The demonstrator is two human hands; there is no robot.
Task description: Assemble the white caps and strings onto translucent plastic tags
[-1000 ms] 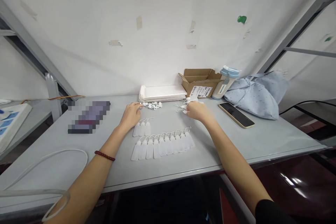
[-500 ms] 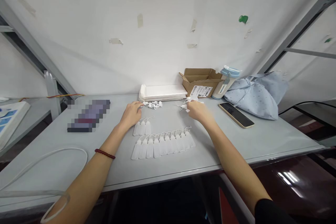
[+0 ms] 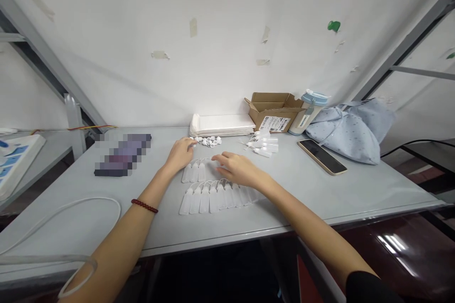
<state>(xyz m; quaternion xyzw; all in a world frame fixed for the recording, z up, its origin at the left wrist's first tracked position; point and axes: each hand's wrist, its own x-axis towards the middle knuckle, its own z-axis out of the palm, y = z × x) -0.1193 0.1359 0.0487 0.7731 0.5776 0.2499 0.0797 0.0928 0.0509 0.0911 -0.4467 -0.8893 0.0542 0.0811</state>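
My left hand (image 3: pixel 180 153) rests on the table, fingers bent and close together. Its fingertips meet the left end of a small heap of white caps (image 3: pixel 210 141); anything pinched there is hidden. My right hand (image 3: pixel 239 168) hovers with thumb and forefinger apart, just right of a short row of three translucent plastic tubes (image 3: pixel 194 173) with thin white loops. Nothing is visible between those fingers. Below it runs a longer row of similar tubes (image 3: pixel 204 202), whose right end the hand and wrist partly cover. More tubes (image 3: pixel 263 144) lie loosely at the right rear.
Against the wall stand a stack of white flat packets (image 3: pixel 222 125), an open cardboard box (image 3: pixel 279 116) and a blue-lidded cup (image 3: pixel 306 114). A phone (image 3: pixel 322 156) and a pale blue cloth bag (image 3: pixel 350 135) lie right. A white cable (image 3: pixel 88 199) loops at left.
My right hand has left the loose tubes at the right rear and come left and nearer, over the rows. That pile now shows fully. My left hand stays by the caps.
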